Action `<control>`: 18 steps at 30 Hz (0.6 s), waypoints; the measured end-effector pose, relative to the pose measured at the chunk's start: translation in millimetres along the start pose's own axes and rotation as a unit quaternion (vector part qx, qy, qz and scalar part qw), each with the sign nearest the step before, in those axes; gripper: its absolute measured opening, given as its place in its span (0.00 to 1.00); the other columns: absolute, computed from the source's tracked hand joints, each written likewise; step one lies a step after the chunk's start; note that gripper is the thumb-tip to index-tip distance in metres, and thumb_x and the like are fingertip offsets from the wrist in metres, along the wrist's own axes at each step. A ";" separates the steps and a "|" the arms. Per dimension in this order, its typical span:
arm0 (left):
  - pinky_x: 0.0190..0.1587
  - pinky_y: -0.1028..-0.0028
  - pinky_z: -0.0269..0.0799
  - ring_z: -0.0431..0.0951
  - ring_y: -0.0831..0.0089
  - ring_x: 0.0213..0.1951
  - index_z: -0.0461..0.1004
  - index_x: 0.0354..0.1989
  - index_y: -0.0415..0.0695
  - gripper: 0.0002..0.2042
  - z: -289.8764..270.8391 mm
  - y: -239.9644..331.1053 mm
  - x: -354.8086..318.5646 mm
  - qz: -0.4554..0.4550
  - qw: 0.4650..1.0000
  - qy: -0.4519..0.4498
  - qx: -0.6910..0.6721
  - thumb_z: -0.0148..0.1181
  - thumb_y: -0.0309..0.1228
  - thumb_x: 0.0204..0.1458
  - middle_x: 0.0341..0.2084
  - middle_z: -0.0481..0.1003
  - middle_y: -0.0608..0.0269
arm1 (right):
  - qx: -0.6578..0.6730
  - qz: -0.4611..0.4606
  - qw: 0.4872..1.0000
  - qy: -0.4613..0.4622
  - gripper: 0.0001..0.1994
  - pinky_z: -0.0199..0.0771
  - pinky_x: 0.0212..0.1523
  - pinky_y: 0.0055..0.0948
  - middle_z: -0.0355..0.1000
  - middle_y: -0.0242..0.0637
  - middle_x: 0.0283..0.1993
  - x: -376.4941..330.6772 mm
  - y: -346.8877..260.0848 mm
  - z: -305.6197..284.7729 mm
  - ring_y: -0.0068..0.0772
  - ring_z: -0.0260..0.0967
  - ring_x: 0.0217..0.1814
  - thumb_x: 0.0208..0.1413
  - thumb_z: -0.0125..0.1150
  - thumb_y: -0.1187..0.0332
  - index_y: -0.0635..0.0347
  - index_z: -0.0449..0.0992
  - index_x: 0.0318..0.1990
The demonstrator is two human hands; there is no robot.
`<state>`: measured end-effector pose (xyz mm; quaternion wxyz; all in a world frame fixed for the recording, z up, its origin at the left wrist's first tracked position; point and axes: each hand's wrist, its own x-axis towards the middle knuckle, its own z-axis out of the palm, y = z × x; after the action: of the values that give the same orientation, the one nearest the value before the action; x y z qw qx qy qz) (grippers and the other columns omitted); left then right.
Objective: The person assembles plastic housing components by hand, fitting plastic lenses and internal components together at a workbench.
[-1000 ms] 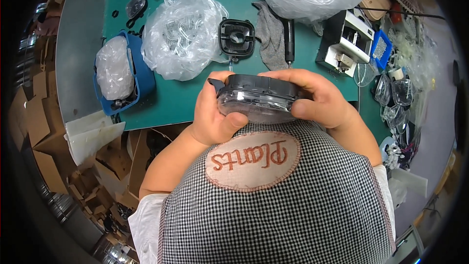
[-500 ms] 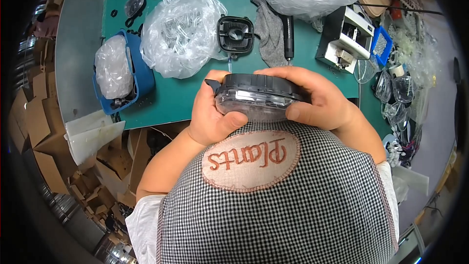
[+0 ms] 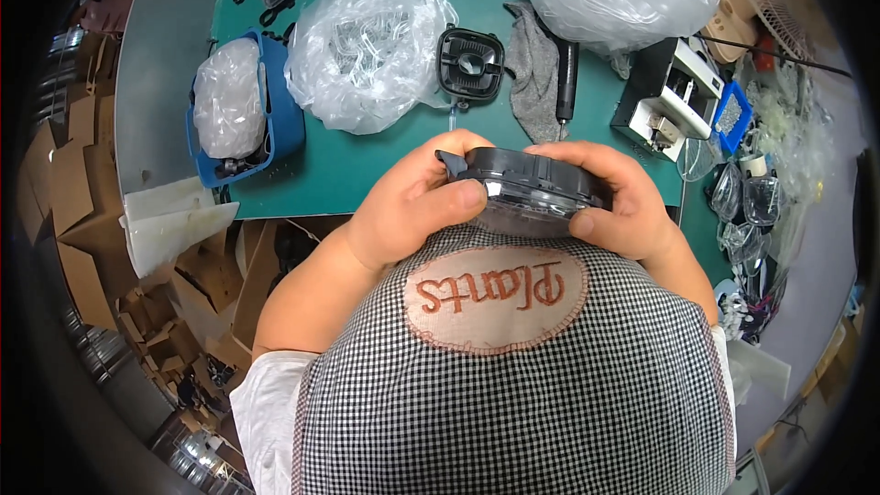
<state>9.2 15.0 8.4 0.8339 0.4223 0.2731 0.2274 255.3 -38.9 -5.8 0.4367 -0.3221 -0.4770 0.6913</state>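
Note:
Close in front of my chest, I hold a black plastic housing with a clear, shallow cover (image 3: 532,179) between both hands. My left hand (image 3: 417,202) is closed round its left end, with the thumb pressed on the clear rim near a small black tab. At the other end my right hand (image 3: 628,197) grips it, fingers over the black top and thumb low on the clear side. The housing's underside and far side are hidden. Beyond it on the green bench lies a similar squarish black housing (image 3: 470,64).
An electric screwdriver (image 3: 567,82) lies by a grey cloth (image 3: 533,82). Plastic bags (image 3: 367,55) and a blue basket (image 3: 291,124) stand to the left. At right are a black-and-white machine (image 3: 669,96) and a blue tray (image 3: 731,117). Cardboard boxes (image 3: 87,174) fill the lower left.
My left thumb has moved up from below the housing onto its clear rim. The housing is slightly tilted, its right end lower. The whole view has shifted a little.

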 end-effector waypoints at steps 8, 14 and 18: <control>0.39 0.80 0.66 0.69 0.82 0.36 0.67 0.45 0.37 0.11 7.4 13.1 -5.0 -0.071 0.996 0.040 -0.043 0.56 0.28 0.56 0.34 0.71 0.66 | -0.048 0.007 0.999 -0.018 0.30 0.68 0.56 0.30 0.73 0.41 0.51 0.6 -3.9 3.6 0.30 0.70 0.53 0.42 0.62 0.75 0.68 0.68 0.58; 0.46 0.75 0.66 0.71 0.76 0.41 0.67 0.46 0.35 0.19 10.8 17.6 -7.7 -0.109 0.993 0.048 0.001 0.58 0.35 0.50 0.40 0.72 0.59 | -0.043 0.006 0.999 -0.016 0.30 0.68 0.57 0.31 0.72 0.43 0.53 -2.0 -7.2 8.3 0.32 0.70 0.54 0.42 0.61 0.76 0.68 0.68 0.59; 0.42 0.77 0.66 0.70 0.80 0.38 0.67 0.46 0.36 0.14 11.0 14.0 -10.8 -0.101 0.994 0.049 0.005 0.57 0.30 0.53 0.36 0.71 0.63 | -0.039 0.000 0.999 -0.021 0.30 0.68 0.57 0.31 0.73 0.43 0.53 -0.8 -10.9 10.8 0.33 0.70 0.55 0.43 0.61 0.76 0.68 0.68 0.59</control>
<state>6.2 9.6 28.3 0.8360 0.3852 0.3559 0.1611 249.5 -41.9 8.2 0.4136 -0.3241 -0.5131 0.6787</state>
